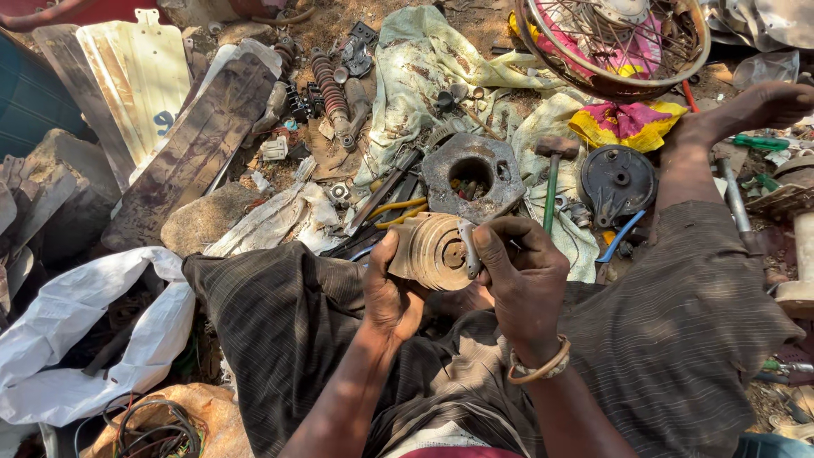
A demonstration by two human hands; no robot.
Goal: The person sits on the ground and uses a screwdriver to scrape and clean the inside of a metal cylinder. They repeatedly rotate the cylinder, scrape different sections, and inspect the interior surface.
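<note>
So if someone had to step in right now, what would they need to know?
Left hand grips the round ribbed metal part from its left side, over the lap.
Right hand presses a small metal tool against the part's face.
On the ground just ahead: a grey metal housing, a hammer, a dark round cover, a spoked wheel.
Progress on the part cannot be told.

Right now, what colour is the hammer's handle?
Green; the hammer shows best in the head view, lying on the cloth.

spoked wheel (612,38) | hammer (554,170) | white sack (76,331) | coil spring (331,89)
</note>
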